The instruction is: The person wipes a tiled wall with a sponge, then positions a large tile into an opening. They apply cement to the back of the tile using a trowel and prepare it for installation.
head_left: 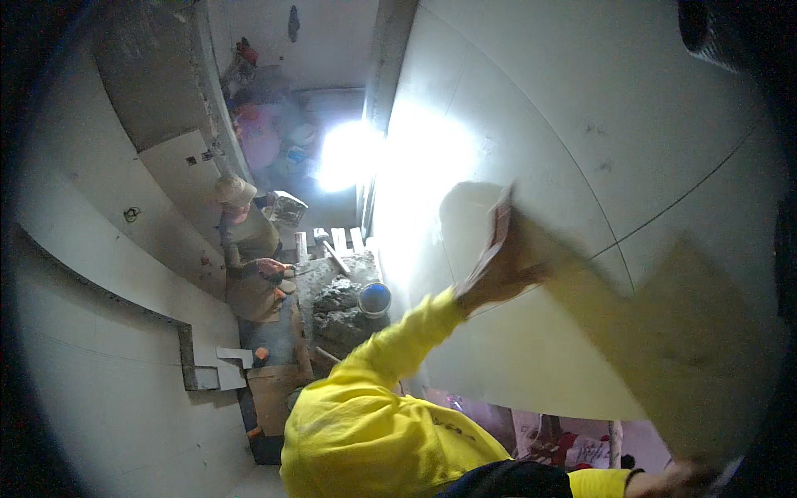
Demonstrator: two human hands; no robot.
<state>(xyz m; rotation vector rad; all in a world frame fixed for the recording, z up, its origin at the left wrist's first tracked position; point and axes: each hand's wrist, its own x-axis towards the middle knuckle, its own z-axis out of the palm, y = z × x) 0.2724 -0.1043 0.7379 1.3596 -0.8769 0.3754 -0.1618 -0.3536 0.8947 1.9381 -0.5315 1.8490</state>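
Observation:
My left hand reaches up, its fingers stretched out, against or very close to the large pale wall panel. It seems to hold nothing, and whether the palm touches cannot be told. Thin dark joint lines cross the panel, and a broad shadow of my arm falls on it. My right hand is low at the right rim, beside the panel's lower edge. Blur and the dark picture border hide its fingers. Both arms wear yellow sleeves.
A person in a pale hat crouches at the left, one hand toward a wet grey mortar heap. A bucket with a blue inside stands by it. A very bright lamp glares behind. Cardboard lies on the floor.

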